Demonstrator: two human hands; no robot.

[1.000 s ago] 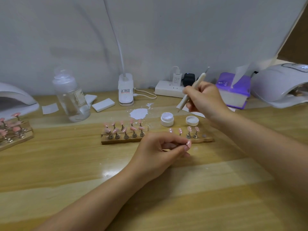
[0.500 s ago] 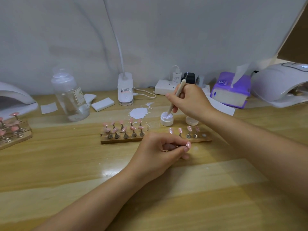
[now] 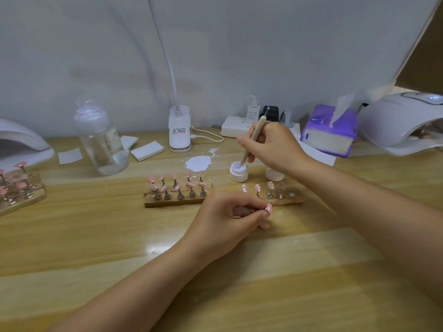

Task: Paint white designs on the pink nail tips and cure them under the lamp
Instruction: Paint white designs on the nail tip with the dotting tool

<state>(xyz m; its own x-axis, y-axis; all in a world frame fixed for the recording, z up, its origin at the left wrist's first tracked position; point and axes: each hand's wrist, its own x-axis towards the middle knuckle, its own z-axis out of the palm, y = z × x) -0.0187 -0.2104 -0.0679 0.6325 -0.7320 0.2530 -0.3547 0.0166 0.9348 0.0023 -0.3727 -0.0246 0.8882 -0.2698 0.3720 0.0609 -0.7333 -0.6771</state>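
Right hand [image 3: 271, 147], centre right of the frame: fingers curled round a beige dotting tool [image 3: 253, 140], tilted, lower end dipped in the white gel of an open small jar [image 3: 239, 172]. Jar's white lid [image 3: 274, 174] just beside, partly hidden under the right hand.

Left hand [image 3: 230, 216], centre of the frame: fingers curled, pinching one pink nail tip [image 3: 268, 208] at the fingertips, low over the wooden tabletop [image 3: 96, 236].

Wooden holder strip [image 3: 175, 201] just behind the left hand, middle part hidden by it. Left section: two rows of pink tips on metal stands [image 3: 177, 185]. Right section: four tips with white dots [image 3: 257, 188], plus one bare magnet spot.

Splash of white gel [image 3: 198, 163] on the tabletop behind the holder. Clear pump bottle [image 3: 102, 140] upper left. Clip lamp base [image 3: 179, 129] with white gooseneck at upper centre. Power strip [image 3: 236, 127] with plugged chargers behind the right hand. Purple tissue pack [image 3: 329, 130] and curing lamp [image 3: 400, 118] at upper right. Second curing lamp [image 3: 21, 142] and second tip holder [image 3: 21, 190] at the left edge. White pads [image 3: 146, 151] beside the bottle.
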